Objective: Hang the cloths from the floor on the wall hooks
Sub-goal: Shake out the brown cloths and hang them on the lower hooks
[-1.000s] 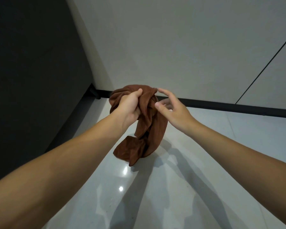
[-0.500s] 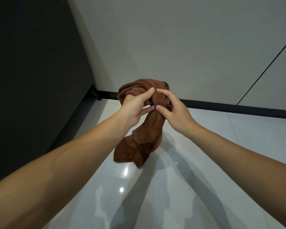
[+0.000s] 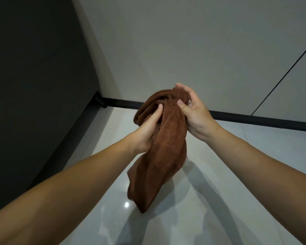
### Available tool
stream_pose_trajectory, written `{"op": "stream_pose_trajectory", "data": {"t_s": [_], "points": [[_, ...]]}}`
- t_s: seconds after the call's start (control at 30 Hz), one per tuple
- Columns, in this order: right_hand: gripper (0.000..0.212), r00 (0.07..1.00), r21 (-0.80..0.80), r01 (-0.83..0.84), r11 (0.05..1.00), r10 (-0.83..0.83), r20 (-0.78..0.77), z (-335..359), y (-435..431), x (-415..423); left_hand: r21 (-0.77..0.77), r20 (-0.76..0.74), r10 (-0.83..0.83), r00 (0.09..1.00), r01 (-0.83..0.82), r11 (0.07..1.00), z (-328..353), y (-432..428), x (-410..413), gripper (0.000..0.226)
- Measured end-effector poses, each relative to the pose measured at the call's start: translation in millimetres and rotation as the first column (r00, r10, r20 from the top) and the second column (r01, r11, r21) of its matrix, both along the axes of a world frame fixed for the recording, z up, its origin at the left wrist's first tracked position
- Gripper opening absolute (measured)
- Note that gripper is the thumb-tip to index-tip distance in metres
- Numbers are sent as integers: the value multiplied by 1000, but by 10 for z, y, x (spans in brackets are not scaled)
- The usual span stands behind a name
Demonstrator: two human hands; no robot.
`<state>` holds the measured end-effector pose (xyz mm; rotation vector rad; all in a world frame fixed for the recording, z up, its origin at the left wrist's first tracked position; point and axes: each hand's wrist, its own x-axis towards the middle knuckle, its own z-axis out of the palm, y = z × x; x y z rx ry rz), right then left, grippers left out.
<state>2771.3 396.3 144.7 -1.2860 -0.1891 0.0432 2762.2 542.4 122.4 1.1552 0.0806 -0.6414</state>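
A brown cloth [image 3: 166,147] hangs bunched in the air in front of me, above the glossy floor. My right hand [image 3: 194,114] pinches its top corner, thumb and fingers curled round the fabric. My left hand [image 3: 147,131] holds the cloth just below and to the left, its thumb lying on the folds and its fingers hidden behind the fabric. The lower end of the cloth dangles free. No wall hooks are in view.
A pale wall [image 3: 184,41] stands straight ahead with a black skirting strip [image 3: 254,121] along its foot. A dark panel [image 3: 34,85] fills the left side. The white tiled floor [image 3: 219,200] reflects light below the cloth.
Both hands have shifted right with the cloth. My right hand went from touching the cloth's top to pinching it. The cloth now hangs longer and straighter.
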Motion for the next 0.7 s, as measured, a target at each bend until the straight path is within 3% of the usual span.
{"op": "stream_pose_trajectory", "data": {"t_s": [0.23, 0.4, 0.47, 0.6, 0.7], "points": [[37, 999, -265, -7, 964, -4, -42, 8, -198, 30, 67, 100, 49, 994, -56, 996, 6, 35, 83, 40], [30, 986, -451, 136, 882, -167, -29, -71, -229, 49, 191, 178, 176, 968, -209, 959, -64, 57, 156, 49], [29, 973, -455, 189, 870, -228, -33, -91, -233, 66, 254, 200, 250, 947, -297, 921, -48, 59, 189, 57], [36, 999, -431, 3, 902, -26, -46, -137, -184, -10, 303, 255, 286, 923, -358, 883, 22, 73, 250, 66], [34, 999, -544, 36, 839, -18, 38, -193, -136, -11, 343, 216, 250, 944, -313, 886, 112, 109, 281, 68]]}}
